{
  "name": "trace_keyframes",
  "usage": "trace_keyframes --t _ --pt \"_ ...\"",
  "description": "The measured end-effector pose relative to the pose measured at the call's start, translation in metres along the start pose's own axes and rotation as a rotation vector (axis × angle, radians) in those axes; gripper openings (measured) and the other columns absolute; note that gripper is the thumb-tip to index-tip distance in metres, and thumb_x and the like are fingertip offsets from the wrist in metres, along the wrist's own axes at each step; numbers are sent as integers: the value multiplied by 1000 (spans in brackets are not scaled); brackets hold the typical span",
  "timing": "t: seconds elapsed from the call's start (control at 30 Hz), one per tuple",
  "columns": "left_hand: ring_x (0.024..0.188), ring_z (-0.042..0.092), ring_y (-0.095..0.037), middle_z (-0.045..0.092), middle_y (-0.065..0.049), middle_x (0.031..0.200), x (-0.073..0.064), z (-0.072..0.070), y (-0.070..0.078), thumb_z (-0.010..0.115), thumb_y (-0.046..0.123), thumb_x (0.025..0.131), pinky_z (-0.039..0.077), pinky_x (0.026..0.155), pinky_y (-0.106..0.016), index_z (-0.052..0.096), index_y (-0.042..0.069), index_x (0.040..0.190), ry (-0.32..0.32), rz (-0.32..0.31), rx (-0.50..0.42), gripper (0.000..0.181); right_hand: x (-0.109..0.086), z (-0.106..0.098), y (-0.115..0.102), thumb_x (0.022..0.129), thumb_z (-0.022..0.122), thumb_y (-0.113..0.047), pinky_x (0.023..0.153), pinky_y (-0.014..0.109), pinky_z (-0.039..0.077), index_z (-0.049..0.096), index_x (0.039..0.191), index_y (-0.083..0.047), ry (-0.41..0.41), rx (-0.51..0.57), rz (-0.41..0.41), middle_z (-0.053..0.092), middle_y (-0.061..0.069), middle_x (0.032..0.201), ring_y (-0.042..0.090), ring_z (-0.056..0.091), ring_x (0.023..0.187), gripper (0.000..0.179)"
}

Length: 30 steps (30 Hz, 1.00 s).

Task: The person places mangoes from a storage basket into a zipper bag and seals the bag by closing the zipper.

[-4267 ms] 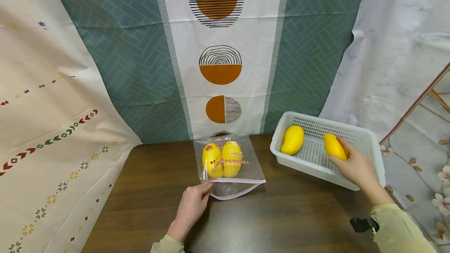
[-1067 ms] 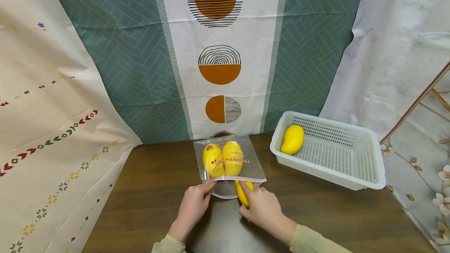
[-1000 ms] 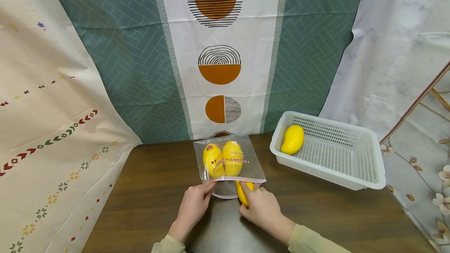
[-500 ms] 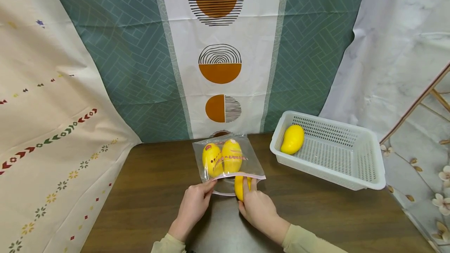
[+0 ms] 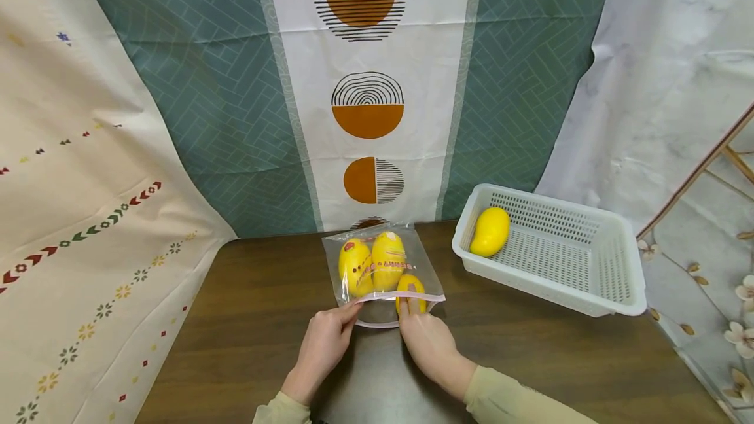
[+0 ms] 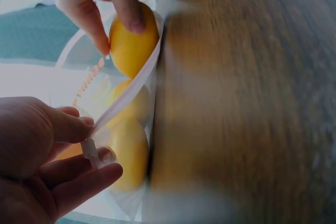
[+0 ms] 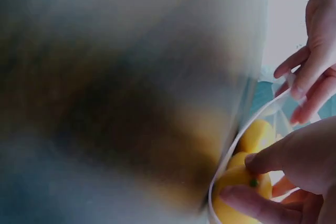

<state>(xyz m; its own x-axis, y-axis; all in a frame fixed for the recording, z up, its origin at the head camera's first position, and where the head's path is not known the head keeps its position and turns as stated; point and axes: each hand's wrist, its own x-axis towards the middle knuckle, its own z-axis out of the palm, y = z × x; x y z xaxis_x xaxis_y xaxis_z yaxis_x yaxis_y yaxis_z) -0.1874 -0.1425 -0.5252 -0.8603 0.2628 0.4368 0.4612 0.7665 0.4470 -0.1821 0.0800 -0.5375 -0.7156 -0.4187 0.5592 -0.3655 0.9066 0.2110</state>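
Note:
A clear zip bag point(image 5: 425, 267) with a pink-white seal strip lies on the table, its mouth toward me. Two yellow mangoes point(image 5: 355, 260) rest side by side inside it. My left hand point(image 5: 323, 344) pinches the left corner of the mouth between thumb and fingers, as the left wrist view point(image 6: 86, 129) also shows. Another mango point(image 6: 131, 51) is partly inside the mouth on the right, its far end under the film. My right hand point(image 5: 432, 349) holds it, thumb and fingers on its near end; a green stem spot shows in the right wrist view.
A white perforated plastic basket point(image 5: 530, 283) stands at the right back of the brown wooden table point(image 5: 253, 319), with one mango point(image 5: 491, 232) at its left end. Patterned cloths point(image 5: 235, 116) hang behind and beside the table.
My right hand has brought a mango from the basket to the bag and pushed it forward through the mouth. My left hand has stayed at the bag's left corner.

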Motion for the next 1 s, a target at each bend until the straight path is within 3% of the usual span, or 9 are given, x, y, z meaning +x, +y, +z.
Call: trace_keyframes --t 0.17,0.43,0.57,0.73,0.87,1.0 --pt "110 77 -24 78 -6 123 -1 1 -1 84 -3 89 64 88 -44 83 8 121 2 2 4 34 3 4 1 91 67 1 40 26 53 73 129 4 37 -42 -20 70 23 132 14 66 53 39" --pt "109 77 -24 78 -7 122 -1 3 -1 85 -2 89 64 87 -43 83 9 121 5 10 17 34 8 11 5 100 52 -2 49 28 59 74 128 3 30 -72 -3 72 20 131 27 75 80 36" --pt "109 77 -24 78 -6 122 -1 3 -1 85 -2 88 64 87 -43 83 10 121 12 17 16 35 12 10 7 102 46 -2 51 28 60 74 128 5 29 -71 9 72 20 132 25 77 81 39" --pt "110 77 -25 78 -7 122 0 3 -1 85 -2 88 64 88 -44 83 9 121 9 20 8 35 11 10 9 95 62 -1 46 29 57 76 126 3 14 -34 -31 72 20 130 21 71 68 34" --pt "110 76 -25 78 -8 123 1 4 -1 85 -2 88 64 88 -43 82 8 122 -4 5 12 36 9 7 11 89 77 -3 46 29 56 79 118 -4 -3 8 -126 75 11 111 17 64 59 29" --pt "111 76 -25 78 -8 123 2 3 -1 85 -2 89 64 88 -43 82 7 123 -11 -6 9 36 8 6 13 88 83 -7 50 28 56 80 107 -8 -43 12 -219 72 3 98 15 61 60 19"
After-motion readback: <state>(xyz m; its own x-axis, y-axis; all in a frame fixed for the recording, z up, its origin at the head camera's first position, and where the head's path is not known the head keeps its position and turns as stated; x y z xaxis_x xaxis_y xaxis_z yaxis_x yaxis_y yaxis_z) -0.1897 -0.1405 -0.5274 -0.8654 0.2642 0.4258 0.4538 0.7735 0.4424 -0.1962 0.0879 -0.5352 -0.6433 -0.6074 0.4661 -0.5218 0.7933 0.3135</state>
